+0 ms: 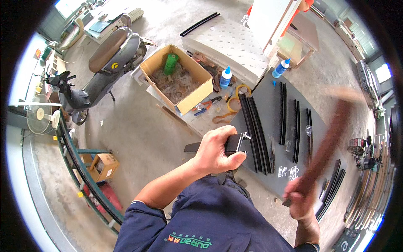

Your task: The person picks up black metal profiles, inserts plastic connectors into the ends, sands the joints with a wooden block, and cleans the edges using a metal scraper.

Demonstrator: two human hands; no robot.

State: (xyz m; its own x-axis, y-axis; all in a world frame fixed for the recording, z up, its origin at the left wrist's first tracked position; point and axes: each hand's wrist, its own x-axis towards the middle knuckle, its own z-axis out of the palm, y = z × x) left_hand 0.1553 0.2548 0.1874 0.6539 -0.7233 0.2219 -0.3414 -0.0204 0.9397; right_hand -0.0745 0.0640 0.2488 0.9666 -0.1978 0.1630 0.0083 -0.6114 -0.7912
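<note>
I see the left grip [215,150] clasping a straight black bar [231,145] with silvery metal fitting [241,142]. The right grip [301,198] clenches a blurred reddish-brown hammer [326,149].

place: workshop | bare concrete floor [126,130] | grey work surface [268,90] | pliers [205,106] | long stacked bars [362,195]
</note>
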